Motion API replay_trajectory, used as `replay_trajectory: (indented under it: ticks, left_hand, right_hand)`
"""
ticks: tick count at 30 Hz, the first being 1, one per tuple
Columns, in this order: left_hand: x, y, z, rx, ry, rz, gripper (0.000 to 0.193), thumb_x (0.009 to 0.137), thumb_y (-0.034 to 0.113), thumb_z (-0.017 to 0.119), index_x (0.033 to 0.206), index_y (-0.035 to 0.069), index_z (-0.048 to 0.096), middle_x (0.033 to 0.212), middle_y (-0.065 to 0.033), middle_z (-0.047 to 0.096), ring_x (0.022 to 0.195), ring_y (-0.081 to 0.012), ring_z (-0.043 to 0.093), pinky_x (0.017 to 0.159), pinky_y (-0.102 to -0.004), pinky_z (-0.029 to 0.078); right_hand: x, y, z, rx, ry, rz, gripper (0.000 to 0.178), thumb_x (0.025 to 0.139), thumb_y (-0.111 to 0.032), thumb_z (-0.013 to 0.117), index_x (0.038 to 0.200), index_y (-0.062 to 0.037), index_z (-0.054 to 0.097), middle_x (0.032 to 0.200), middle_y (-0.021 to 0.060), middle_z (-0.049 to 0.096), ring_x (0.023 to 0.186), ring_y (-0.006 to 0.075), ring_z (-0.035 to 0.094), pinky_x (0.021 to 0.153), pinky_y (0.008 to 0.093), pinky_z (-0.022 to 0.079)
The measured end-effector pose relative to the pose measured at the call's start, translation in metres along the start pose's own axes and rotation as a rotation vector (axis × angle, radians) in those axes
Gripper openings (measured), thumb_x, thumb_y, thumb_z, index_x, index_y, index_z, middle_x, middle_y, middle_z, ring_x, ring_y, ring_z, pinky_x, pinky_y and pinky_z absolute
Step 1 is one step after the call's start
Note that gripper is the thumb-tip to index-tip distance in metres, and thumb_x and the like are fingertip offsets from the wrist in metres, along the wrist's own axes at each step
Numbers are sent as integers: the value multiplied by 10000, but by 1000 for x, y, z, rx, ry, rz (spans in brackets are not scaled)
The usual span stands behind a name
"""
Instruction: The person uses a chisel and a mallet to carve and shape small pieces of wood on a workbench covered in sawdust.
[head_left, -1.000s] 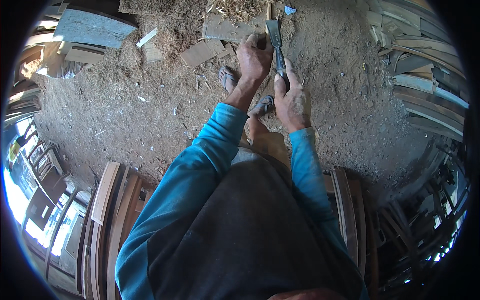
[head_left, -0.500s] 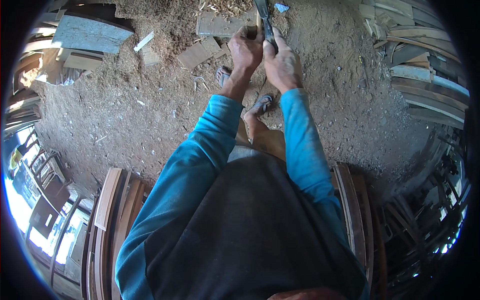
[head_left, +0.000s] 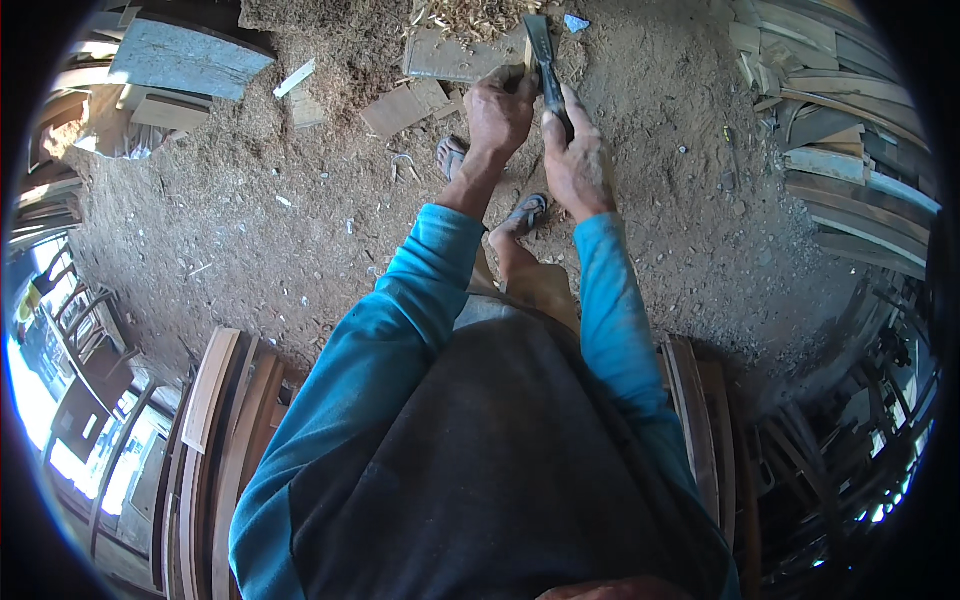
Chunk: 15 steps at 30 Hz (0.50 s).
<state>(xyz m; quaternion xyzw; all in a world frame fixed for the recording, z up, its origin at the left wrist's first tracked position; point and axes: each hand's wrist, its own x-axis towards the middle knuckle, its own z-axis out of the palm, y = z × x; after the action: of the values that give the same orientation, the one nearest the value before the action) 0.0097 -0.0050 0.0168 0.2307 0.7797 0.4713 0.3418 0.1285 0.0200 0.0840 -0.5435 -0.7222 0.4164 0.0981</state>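
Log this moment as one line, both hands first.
left hand: holds wood strip | right hand: grips flat-bladed tool | blade: alongside strip | beyond hands: wood shavings, board

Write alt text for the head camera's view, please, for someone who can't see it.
A person's right hand grips a flat-bladed tool by its dark handle, beside a narrow wood strip held in the left hand. Ahead, pale wood shavings lie on a board on a dirt floor, with sandalled feet nearer and timber piled on both sides.
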Motion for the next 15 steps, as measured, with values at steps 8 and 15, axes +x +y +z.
replay_trajectory:
  ticks: [8, 15]
  left_hand:
    - [2, 1, 1, -69, 22, -8, 256, 943, 189, 712, 1091, -18, 745, 897, -141, 786, 767, -171, 740, 742, -326, 574]
    - [6, -17, 3, -52, 28, 82, 310, 970, 188, 672, 1203, -9, 727, 874, -127, 784, 764, -155, 739, 730, -316, 569]
  right_hand:
    - [15, 6, -6, 380, -111, 217, 547, 1025, -335, 537, 1491, -49, 506, 1193, 270, 698, 1060, 362, 712, 919, 431, 559]
    - [-49, 8, -8, 169, -46, -21, 506, 1020, -304, 546, 1465, -66, 518, 1323, 245, 642, 1192, 446, 634, 980, 483, 527]
